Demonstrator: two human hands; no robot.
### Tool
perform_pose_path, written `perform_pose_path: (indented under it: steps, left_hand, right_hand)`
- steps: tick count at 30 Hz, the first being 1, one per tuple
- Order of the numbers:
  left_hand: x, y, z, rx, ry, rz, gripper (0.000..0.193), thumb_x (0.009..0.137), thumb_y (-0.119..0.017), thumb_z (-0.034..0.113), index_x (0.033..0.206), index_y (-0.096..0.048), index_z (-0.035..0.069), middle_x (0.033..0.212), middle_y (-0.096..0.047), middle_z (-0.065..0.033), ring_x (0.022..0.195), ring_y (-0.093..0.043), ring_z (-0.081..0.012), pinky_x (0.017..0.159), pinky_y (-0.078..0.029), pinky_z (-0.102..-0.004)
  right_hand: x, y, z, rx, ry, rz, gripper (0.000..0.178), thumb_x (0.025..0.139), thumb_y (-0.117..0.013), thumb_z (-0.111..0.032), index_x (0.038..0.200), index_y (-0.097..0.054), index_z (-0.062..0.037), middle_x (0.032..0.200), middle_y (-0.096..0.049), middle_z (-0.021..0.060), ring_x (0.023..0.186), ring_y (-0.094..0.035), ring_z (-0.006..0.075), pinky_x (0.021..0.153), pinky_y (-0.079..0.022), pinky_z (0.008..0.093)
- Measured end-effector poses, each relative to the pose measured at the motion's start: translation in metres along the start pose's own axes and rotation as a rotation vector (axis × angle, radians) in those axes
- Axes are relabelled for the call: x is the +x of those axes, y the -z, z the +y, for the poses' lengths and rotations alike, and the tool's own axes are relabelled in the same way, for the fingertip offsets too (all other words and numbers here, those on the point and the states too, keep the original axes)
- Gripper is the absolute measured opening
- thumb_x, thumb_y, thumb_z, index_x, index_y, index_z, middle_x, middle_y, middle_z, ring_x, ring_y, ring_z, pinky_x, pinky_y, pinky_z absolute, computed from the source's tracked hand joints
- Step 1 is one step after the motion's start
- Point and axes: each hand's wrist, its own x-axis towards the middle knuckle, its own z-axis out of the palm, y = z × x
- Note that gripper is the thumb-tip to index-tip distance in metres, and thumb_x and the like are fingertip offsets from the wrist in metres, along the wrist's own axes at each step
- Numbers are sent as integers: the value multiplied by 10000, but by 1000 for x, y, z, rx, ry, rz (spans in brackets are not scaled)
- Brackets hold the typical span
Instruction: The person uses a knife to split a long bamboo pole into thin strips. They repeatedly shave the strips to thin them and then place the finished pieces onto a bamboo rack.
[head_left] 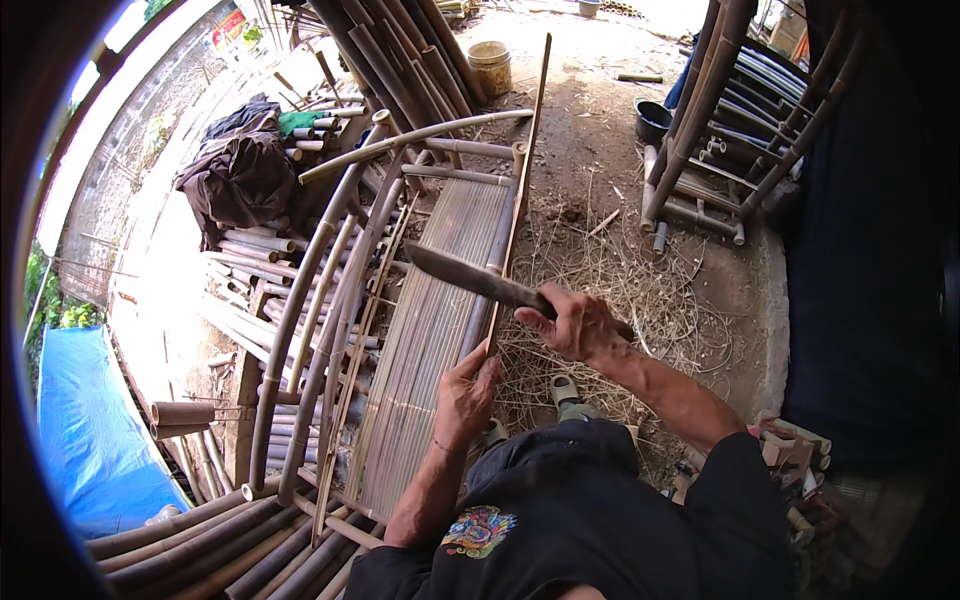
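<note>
My right hand [578,322] is wrapped round the handle of a machete [462,273], whose dark blade points left across a long bamboo strip [530,150]. My left hand [467,393] grips the near end of that strip, which runs away from me along the right edge of a bamboo bench [425,330]. Where the blade crosses the strip, I cannot tell whether the two touch. The bench has a slatted seat and a curved pole frame [320,300] on its left side.
Bamboo shavings [620,280] litter the dirt floor. Bamboo poles [390,60] lean at the back near a dirty bucket [490,68]. Cut bamboo pieces [255,255] lie stacked left under a dark cloth [240,175]. A bamboo frame [715,180] and black bowl [653,120] stand right. A blue tarp [95,430] lies far left.
</note>
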Motion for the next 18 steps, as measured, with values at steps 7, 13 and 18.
perform_pose_path:
  steps: [7, 13, 18]
  left_hand:
    - [-15, -3, -8, 109, 20, -84, 362, 985, -544, 132, 1317, -550, -12, 1010, -656, -33, 890, -544, -57, 777, -468, -227]
    - [-26, -1, -3, 103, 73, -131, 353, 970, -555, 103, 1311, -562, 13, 1016, -658, -73, 890, -571, -82, 785, -485, -259]
    - [-31, 1, -17, 178, 66, -122, 330, 960, -562, 95, 1283, -588, 33, 908, -643, -85, 823, -587, -106, 748, -492, -270]
  right_hand:
    - [21, 17, 25, -17, -233, 34, 632, 915, -441, -665, 805, -587, -60, 569, -612, 103, 501, -654, 248, 437, -526, 384]
    - [-6, 1, 48, -94, 26, 82, 643, 927, -411, -666, 842, -594, -55, 545, -590, 102, 486, -642, 247, 417, -506, 369]
    - [-13, 6, 45, 24, 2, 100, 676, 917, -373, -700, 814, -567, -61, 506, -540, 69, 442, -594, 207, 380, -474, 356]
